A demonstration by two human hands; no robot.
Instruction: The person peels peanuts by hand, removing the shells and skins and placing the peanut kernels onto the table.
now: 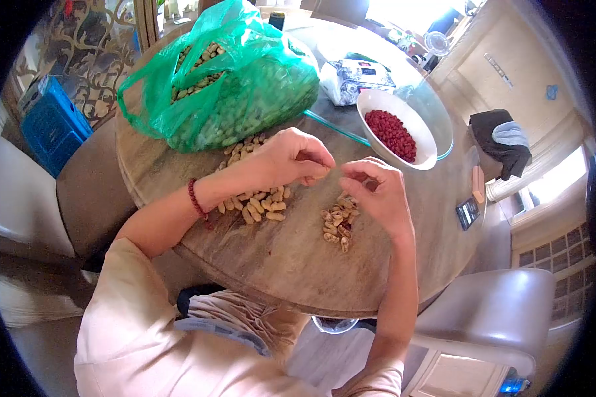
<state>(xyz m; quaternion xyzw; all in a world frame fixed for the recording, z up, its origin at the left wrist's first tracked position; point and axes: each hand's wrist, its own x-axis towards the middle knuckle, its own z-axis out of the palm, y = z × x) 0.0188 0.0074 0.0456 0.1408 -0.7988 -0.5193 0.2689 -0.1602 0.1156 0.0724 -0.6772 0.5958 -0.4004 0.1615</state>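
My left hand (297, 159) is raised over the table with thumb and fingers pinched on a pale tan peanut (321, 174). Close beside it, fingertips almost meeting, my right hand (379, 193) is also closed in a pinch; whatever it holds is too small to make out. Beneath my left forearm lies a pile of whole peanuts (261, 204). A smaller heap of cracked peanut shells (338, 226) sits below my right hand. Behind both hands stands a white bowl (425, 153) containing red shelled peanut kernels (389, 134).
A green plastic bag (245, 86) full of peanuts takes up the far left of the round table (298, 271). Farther back is a pack of wipes (364, 74). At the right edge lies a dark phone-like device (468, 214). Chairs (490, 311) flank the table.
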